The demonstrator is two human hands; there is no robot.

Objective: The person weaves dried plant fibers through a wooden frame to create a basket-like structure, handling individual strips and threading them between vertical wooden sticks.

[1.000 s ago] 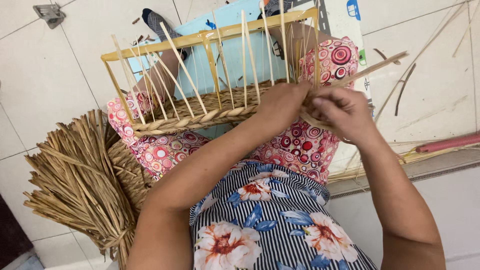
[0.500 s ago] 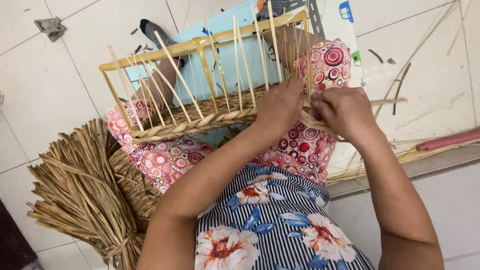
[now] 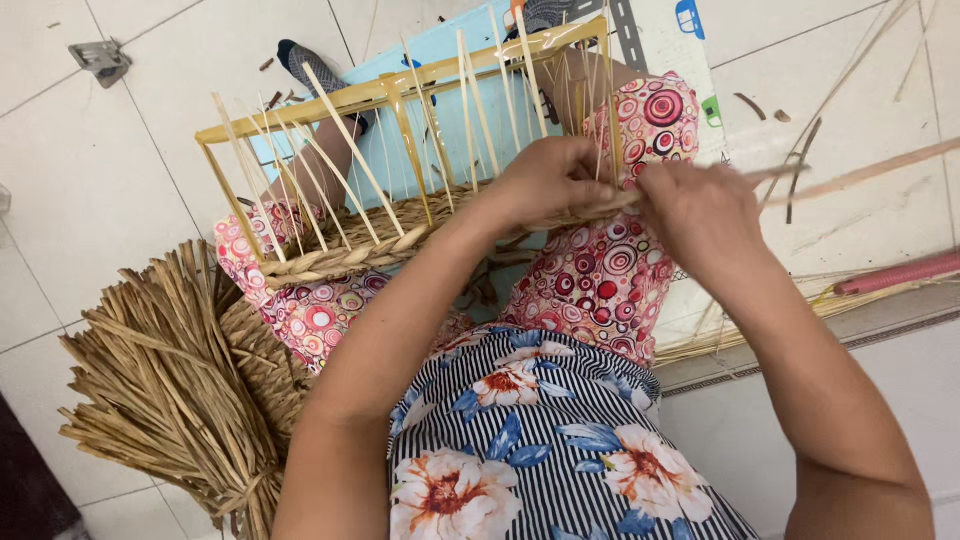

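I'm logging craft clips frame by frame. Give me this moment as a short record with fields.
setting: tiled floor, person seated, basket frame on lap
left hand: on the woven rim of the basket frame
right hand: pinching a flat weaving strand
basket state: woven base band, upright stakes bare
nearby: straw bundle by the person's left side, blue mat beneath

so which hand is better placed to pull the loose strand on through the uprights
The right hand: it already pinches the loose strand that trails off to its side. The left hand is pressed on the woven rim of the basket frame, steadying it.
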